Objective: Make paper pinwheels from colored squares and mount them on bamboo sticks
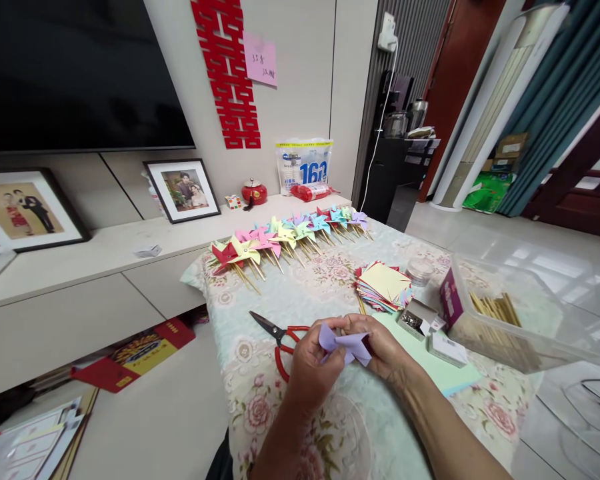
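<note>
Between my hands is a purple paper pinwheel [350,345], its corners folded inward, with no stick visible on it. My left hand [314,370] pinches it with the thumb on the front near the centre. The fingers of my right hand [380,347] close around its right side and back; some fingertips are hidden behind the paper. Red-handled scissors [280,335] lie just left of my hands, blades pointing away. To the right are a small open box of metal pins [415,320], a closed white box [448,349] and a stack of coloured paper squares [384,285].
Finished pinwheels on sticks [285,235] lie in a row along the table's far side. A clear plastic bin [505,340] holding wooden sticks [497,308] stands at the right edge. Green sheets [453,375] lie under the boxes; a round clear container [421,271] sits behind.
</note>
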`<state>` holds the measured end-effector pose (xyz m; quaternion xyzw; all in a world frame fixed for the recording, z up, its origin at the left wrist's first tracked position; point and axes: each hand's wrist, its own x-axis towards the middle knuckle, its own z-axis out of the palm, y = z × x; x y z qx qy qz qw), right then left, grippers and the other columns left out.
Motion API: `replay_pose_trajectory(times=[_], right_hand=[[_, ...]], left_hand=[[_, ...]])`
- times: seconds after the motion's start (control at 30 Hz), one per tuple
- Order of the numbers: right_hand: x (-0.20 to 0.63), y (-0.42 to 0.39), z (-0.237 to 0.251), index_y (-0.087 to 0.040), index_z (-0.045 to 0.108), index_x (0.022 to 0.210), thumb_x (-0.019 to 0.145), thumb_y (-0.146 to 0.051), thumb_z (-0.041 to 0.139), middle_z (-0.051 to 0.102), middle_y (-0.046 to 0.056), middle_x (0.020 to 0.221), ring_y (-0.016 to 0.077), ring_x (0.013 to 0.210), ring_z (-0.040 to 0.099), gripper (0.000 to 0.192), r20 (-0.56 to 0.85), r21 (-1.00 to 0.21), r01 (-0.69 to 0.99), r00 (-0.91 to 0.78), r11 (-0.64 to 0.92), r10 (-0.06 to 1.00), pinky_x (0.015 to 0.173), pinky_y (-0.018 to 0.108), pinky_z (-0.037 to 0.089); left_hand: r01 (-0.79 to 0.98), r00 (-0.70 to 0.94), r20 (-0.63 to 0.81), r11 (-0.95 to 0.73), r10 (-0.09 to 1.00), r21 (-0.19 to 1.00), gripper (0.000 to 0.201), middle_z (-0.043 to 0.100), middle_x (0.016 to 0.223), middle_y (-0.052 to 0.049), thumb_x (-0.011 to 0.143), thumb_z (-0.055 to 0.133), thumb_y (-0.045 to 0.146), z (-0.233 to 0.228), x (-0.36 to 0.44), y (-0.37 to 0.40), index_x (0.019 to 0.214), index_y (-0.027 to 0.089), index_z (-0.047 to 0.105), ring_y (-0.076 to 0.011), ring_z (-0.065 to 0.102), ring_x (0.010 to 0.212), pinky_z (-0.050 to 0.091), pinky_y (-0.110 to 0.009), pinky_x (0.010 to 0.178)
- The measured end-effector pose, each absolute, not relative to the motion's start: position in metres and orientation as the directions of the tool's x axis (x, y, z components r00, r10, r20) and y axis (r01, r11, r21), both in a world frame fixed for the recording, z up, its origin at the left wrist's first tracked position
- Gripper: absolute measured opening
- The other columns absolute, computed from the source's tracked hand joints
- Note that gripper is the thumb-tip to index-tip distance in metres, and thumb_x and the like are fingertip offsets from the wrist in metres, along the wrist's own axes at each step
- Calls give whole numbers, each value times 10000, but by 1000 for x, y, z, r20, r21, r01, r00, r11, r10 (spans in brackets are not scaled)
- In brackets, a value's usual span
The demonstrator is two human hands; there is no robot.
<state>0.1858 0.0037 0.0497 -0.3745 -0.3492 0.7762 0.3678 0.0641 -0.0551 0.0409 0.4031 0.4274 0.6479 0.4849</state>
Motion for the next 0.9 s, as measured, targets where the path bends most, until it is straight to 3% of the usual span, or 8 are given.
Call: replay_pose_trajectory(times=[0.13, 0.27, 0.43, 0.6, 0.7, 0.8, 0.9], right_hand=[[188, 3, 49, -119, 722, 698, 524, -112, 651, 655, 20, 632, 86, 483, 436, 189, -293, -791, -309, -565, -527, 771, 455, 226, 292], [188, 2, 46, -123, 709, 638, 553, -134, 690, 615, 8, 562, 90, 468, 436, 88, -302, -743, -347, -589, -573, 749, 458, 224, 327], [180, -2, 47, -132, 680, 628, 562, -182, 768, 638, 8, 583, 94, 491, 495, 121, -279, -778, -393, -482, -490, 830, 489, 214, 367], [174, -3, 42, -170, 601, 591, 574, -209, 800, 612, -28, 571, 101, 508, 500, 203, -233, -899, -288, -321, -329, 918, 512, 219, 356], [177, 1, 29, -186, 597, 595, 645, -235, 735, 616, -23, 602, 127, 560, 517, 154, -68, -987, -123, -236, -99, 969, 554, 239, 383], [184, 5, 20, -193, 608, 612, 715, -267, 658, 635, -6, 639, 152, 613, 535, 136, 107, -990, 69, -210, 124, 972, 590, 254, 403], [189, 6, 17, -191, 624, 645, 756, -291, 620, 610, -6, 625, 150, 598, 502, 149, 172, -949, 229, -194, 215, 966, 570, 251, 378]], left_hand=[[-124, -209, 238, -267, 948, 956, 210, 735, 1045, -116, 674, 684, 142, 39, 63, -56, 870, 184, 746, -275, 689, 1008, 555, -338, 843], [-46, -148, 330, -339, 932, 939, 203, 720, 1090, -112, 723, 650, 135, 34, 58, -56, 908, 183, 717, -270, 678, 1057, 558, -356, 877], [-175, -156, 237, -263, 959, 949, 288, 727, 1111, -117, 749, 665, 162, 31, 58, -54, 1030, 177, 725, -252, 700, 1011, 570, -319, 825], [-420, -187, 40, -117, 981, 900, 346, 772, 923, -74, 696, 730, 194, 37, 64, -54, 1042, 167, 735, -185, 704, 790, 557, -262, 729], [-492, -190, -20, -78, 982, 867, 382, 779, 905, -66, 664, 759, 197, 37, 65, -53, 1044, 164, 747, -144, 672, 704, 529, -225, 670], [-542, -175, -68, -39, 982, 839, 430, 779, 876, -63, 627, 787, 217, 33, 65, -52, 1052, 156, 759, -144, 667, 692, 513, -219, 649], [-591, -151, -119, 7, 981, 806, 479, 777, 841, -68, 593, 814, 246, 30, 64, -51, 1058, 145, 766, -178, 690, 711, 527, -252, 670]])
